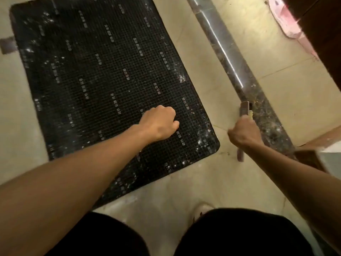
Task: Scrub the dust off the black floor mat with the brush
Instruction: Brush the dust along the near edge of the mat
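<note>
Hands are seen poised, the left hand (160,121) fisted on the black floor mat (103,76) (dust-flecked, flat on the floor), the brush (244,110) gripped aside by the right hand (243,133); scrubbing is judged next.

floor (212,182): beige tile | dark marble threshold strip (230,52) | dark wood furniture (324,34) top right

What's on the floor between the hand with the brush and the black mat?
Nothing: in the head view, only bare beige floor tile separates the right hand gripping the brush from the black floor mat's rounded corner.
</note>
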A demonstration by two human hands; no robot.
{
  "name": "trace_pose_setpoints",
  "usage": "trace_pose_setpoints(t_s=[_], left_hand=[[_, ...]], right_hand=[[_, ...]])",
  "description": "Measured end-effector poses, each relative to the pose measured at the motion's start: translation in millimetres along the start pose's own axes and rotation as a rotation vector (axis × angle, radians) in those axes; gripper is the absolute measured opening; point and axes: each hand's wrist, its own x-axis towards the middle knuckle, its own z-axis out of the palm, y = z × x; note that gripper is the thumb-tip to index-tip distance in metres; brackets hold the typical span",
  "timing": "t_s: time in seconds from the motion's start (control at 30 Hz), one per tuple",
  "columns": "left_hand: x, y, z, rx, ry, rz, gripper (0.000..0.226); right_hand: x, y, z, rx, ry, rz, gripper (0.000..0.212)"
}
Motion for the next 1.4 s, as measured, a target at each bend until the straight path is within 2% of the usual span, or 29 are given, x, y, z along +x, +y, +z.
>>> trace_pose_setpoints(t_s=[0.1,0.17,0.2,0.27,0.37,0.47,0.57,0.63,0.73,0.83,1.0,1.17,1.3,1.4], left_hand=[[27,-15,18,0.098,0.031,0.055,0.017],[38,-14,26,0.18,0.024,0.075,0.014],[40,-12,29,0.201,0.037,0.087,0.015],[38,-9,35,0.215,0.068,0.107,0.017],[22,-9,45,0.189,0.092,0.118,0.02],[1,-12,60,0.172,0.092,0.123,0.021],[-16,-20,78,0.207,0.035,0.137,0.021],[-23,-24,87,0.25,-0.019,0.148,0.022],[-29,-27,96,0.296,-0.098,0.161,0.025],[-31,-24,103,0.297,-0.105,0.161,0.026],[-27,-10,108,0.283,-0.1,0.179,0.026],[-23,-8,103,0.264,-0.085,0.176,0.029],[-21,-13,101,0.257,-0.081,0.162,0.031],[-20,-16,101,0.256,-0.081,0.156,0.03]], right_hand=[[29,39,34,0.036,0.136,0.219,0.046],[41,63,55,0.033,0.147,0.296,0.051],[44,69,60,0.034,0.144,0.308,0.046],[48,79,69,0.003,0.174,0.275,0.033],[48,84,76,-0.021,0.264,0.208,0.026],[35,79,71,0.15,0.318,0.158,0.021],[-2,68,75,0.386,0.273,0.055,0.02],[-33,62,83,0.439,0.222,-0.121,0.031],[-64,59,98,0.368,0.092,-0.326,0.042],[-68,66,109,0.212,0.06,-0.418,0.043],[-36,95,110,0.019,0.111,-0.424,0.05],[-27,91,108,0.015,0.16,-0.412,0.049],[-26,78,103,0.114,0.171,-0.328,0.047],[-36,68,109,0.17,0.114,-0.397,0.044]])
